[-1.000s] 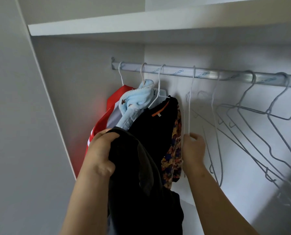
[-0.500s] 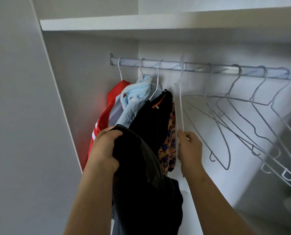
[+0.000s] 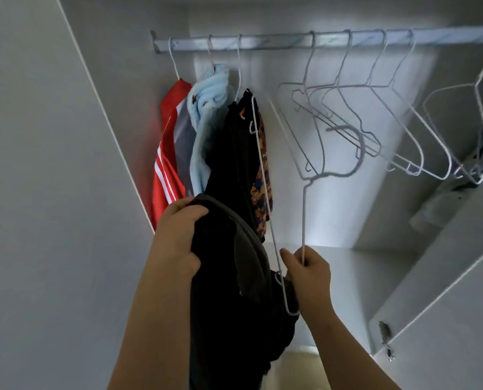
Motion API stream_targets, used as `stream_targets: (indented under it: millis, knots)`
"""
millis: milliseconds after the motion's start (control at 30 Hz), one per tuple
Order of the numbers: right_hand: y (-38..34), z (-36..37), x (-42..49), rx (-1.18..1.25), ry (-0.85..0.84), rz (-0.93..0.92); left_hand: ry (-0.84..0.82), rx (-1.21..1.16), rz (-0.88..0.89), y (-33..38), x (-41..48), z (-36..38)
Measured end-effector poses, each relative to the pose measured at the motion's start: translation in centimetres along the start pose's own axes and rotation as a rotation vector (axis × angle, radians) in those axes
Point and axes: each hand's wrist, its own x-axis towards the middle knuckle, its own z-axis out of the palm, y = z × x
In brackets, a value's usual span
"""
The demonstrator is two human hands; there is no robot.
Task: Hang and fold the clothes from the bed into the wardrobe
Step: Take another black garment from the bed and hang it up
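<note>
Two hands are working below the rail [image 3: 276, 42]. L hand [image 3: 178, 235] is gripping a bunched dark garment [image 3: 234, 305], fingers curled over its top, well below the rail. R hand [image 3: 309, 274] is pinching a white wire hanger [image 3: 303, 220] btwn thumb and fingers; the hanger is sitting off the rail, its hook pointing up toward it. Red garment [image 3: 167, 164], lt-blue garment [image 3: 206, 108], black garment [image 3: 229, 153] and patterned garment [image 3: 261, 192] are hanging at the rail's left end. Empty hangers [image 3: 347, 108] are hanging further right along the rail.

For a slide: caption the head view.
Left hand grips a dark garment; right hand holds a wire hanger below the rail.
</note>
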Motion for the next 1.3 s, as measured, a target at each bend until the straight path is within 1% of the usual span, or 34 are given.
stream_targets:
  millis: [67,133,233,300,467,567,633,667,733,800,867,900,933,1033,1100,1200,1300]
  knots:
    - [-0.2,-0.6,-0.9,0.040,0.003,0.028,-0.014,0.017,-0.018,-0.6,-1.0,-0.4]
    - [-0.9,-1.2,-1.6,0.043,0.064,0.031,-0.023,0.024,-0.018,-0.9,-1.8,-0.8]
    - [-1.3,-2.2,-2.9,-0.008,0.115,-0.003,-0.014,0.043,0.000,-1.3,-2.2,-1.0]
    - [-1.2,-3.2,-3.5,0.050,0.133,-0.036,-0.012,0.080,0.004,-1.3,-2.3,-0.9]
    - [-2.2,-6.8,-3.5,0.114,0.110,-0.082,0.004,0.071,-0.056,-0.7,-1.3,-0.5]
    - [-3.0,-8.8,-3.8,0.187,0.103,-0.079,0.022,0.147,-0.012,0.3,-1.3,0.2]
    - [-3.3,-10.1,-4.1,0.184,0.092,-0.073,0.007,0.240,0.064,1.0,-1.4,0.6]
    - [-3.5,-10.8,-4.2,0.175,0.080,-0.069,0.005,0.309,0.129,1.4,-1.4,0.7]
    - [-3.7,-12.2,-4.3,0.160,0.048,-0.073,0.024,0.522,0.284,1.7,-1.1,0.8]
    - [-4.0,-13.4,-4.3,0.136,0.017,-0.059,0.043,0.842,0.434,2.2,-0.7,0.7]
    - [-4.2,-14.2,-4.3,0.050,-0.025,-0.029,0.008,1.222,0.506,2.5,-0.6,0.5]
    - [-4.3,-14.4,-4.4,-0.016,-0.052,-0.012,-0.009,1.372,0.523,2.6,-0.7,0.5]
    - [-4.5,-14.7,-4.7,-0.080,-0.083,0.001,-0.023,1.470,0.555,2.4,-1.0,0.7]
    - [-4.9,-14.6,-5.1,-0.184,-0.136,0.040,-0.070,1.580,0.622,1.4,-2.0,1.8]
    - [-5.3,-14.3,-5.3,-0.222,-0.142,0.066,-0.086,1.553,0.686,0.2,-3.1,2.7]
    - [-6.0,-13.4,-5.4,-0.315,-0.145,0.042,-0.099,1.503,0.804,-1.5,-4.8,4.3]
    - [-6.8,-13.2,-5.5,-0.330,-0.134,0.033,-0.063,1.524,0.881,-2.5,-5.7,5.1]
